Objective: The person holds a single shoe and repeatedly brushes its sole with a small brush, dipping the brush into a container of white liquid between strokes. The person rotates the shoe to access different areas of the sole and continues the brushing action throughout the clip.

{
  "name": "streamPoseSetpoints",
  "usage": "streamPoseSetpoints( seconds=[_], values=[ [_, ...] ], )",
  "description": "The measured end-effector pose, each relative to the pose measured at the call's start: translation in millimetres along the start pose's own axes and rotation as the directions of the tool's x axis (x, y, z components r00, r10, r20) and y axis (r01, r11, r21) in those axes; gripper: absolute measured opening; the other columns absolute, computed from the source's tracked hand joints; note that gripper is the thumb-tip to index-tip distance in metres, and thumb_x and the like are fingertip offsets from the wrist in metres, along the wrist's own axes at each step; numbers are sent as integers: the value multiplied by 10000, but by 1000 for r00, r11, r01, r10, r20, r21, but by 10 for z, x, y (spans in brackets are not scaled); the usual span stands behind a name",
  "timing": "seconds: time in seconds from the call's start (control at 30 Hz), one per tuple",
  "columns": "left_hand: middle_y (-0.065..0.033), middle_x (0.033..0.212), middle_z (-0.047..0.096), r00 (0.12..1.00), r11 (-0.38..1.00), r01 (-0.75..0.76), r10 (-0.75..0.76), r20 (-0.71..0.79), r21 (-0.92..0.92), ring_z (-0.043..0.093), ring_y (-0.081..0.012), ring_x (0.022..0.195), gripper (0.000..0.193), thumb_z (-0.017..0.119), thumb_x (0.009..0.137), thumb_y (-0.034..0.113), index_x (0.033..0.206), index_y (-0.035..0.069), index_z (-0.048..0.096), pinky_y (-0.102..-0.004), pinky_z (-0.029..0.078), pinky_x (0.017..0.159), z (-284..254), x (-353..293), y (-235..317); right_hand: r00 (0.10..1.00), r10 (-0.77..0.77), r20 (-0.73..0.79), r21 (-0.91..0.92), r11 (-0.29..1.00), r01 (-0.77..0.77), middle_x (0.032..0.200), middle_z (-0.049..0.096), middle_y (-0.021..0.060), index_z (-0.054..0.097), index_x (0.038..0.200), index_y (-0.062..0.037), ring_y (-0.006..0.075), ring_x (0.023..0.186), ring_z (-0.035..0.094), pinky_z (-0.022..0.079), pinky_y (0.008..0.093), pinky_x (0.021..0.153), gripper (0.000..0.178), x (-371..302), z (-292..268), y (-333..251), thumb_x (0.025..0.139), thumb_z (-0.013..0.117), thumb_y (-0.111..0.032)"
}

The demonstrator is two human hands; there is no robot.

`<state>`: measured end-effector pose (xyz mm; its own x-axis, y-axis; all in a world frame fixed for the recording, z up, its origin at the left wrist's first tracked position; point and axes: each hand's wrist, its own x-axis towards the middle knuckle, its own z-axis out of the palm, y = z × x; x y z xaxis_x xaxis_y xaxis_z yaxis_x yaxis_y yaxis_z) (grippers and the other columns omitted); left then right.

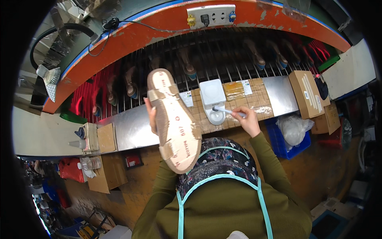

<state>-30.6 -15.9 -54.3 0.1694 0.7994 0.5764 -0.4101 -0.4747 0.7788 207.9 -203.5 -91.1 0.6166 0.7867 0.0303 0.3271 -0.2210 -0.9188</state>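
Note:
My left hand is closed round the side of a lasted shoe, its pale insole bottom turned toward me and tan upper straps folded over the edges. Most of that hand's fingers are hidden behind the shoe. Pinched in my right hand is a small brush with a pale handle. Its dark head end reaches into the small round cup at the front of a white plastic container. The container stands on the cardboard-covered ledge, just right of the shoe; the bristles cannot be made out.
Beyond the ledge, several lasted shoes stand on a rack of metal rods with red light at both ends. A cardboard box is at the ledge's right. Below it sits a blue bin with a plastic bag. An orange beam carries a power strip.

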Motion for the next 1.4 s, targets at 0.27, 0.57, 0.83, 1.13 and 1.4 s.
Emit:
streamPoseSetpoints(
  seconds=[0.27, 0.57, 0.83, 1.13, 1.4],
  values=[
    [-297, 1549, 199, 983, 976, -182, 183, 3, -124, 548, -424, 1222, 398, 576, 954, 98, 1323, 103, 427, -452, 598, 882, 618, 211, 228, 653, -707, -274, -321, 707, 630, 822, 664, -22, 782, 923, -144, 115, 749, 577, 309, 323, 809, 180, -71, -235, -1921, 750, 825, -158],
    [-273, 1451, 417, 996, 992, 20, -31, 86, 124, 533, -349, 1266, 678, 496, 861, 217, 1483, 66, 274, -450, 489, 1035, 448, 81, 244, 786, -537, -307, 172, 781, 601, 888, 580, 24, 774, 956, -50, 85, 709, 543, 433, 215, 563, 144, 167, 189, -1867, 814, 787, -73],
    [-287, 1412, 478, 968, 939, -231, 194, 160, 256, 490, -468, 1291, 382, 760, 805, 208, 1137, 193, 572, -534, 450, 1048, 329, 71, 237, 714, -601, -359, -68, 780, 622, 894, 589, 4, 783, 947, -92, 86, 666, 525, 382, 253, 687, 162, 486, 103, -2025, 794, 812, -135],
    [-283, 1387, 504, 834, 790, -551, 511, 207, 270, 509, -463, 1274, 389, 770, 794, 158, 1132, 181, 579, -515, 470, 1035, 331, 343, 364, 666, -745, -43, -115, 665, 738, 863, 598, 17, 773, 903, -60, 93, 687, 524, 415, 232, 585, 152, 659, -157, -2020, 758, 812, -85],
    [-261, 1500, 361, 960, 928, -194, 114, 256, 318, 529, -340, 1277, 630, 516, 884, 197, 1456, 22, 317, -393, 498, 1028, 203, 230, 195, 650, -759, -25, -103, 649, 754, 813, 603, -33, 791, 868, -131, 78, 665, 517, 319, 285, 705, 148, 693, -198, -1918, 748, 835, -205]
  ],
)
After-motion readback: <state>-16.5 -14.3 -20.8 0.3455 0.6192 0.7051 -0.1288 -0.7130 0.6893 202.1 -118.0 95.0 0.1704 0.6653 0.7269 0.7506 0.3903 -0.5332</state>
